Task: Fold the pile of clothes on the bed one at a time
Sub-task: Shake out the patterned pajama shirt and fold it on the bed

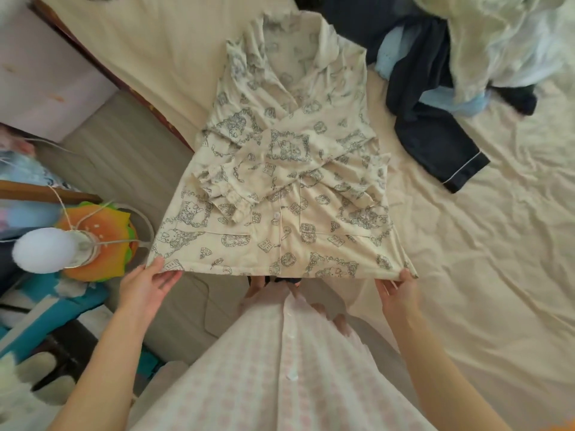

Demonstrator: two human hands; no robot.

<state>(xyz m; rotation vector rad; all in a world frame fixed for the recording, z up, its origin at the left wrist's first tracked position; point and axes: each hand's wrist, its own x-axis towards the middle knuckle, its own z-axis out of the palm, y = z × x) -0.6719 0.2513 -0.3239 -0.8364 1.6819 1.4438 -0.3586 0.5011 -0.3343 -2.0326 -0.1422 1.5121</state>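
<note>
- Cream print pyjama top [280,169] flat on bed [482,275], 2 sleeves crossed
- L hand [149,284] pinches hem at 8 o'clock
- R hand [399,290] pinches hem at 4
- Clothes pile [460,57] at 1

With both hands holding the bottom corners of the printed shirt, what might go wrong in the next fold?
1. The two sleeves lie crossed and loose on the printed shirt; lifting the hem may slide them out of place.
2. The left hand and right hand pinch only the corners, so the middle of the hem may sag and fold unevenly.
3. The dark blue garment lies near the shirt's right edge and might get caught.
</note>
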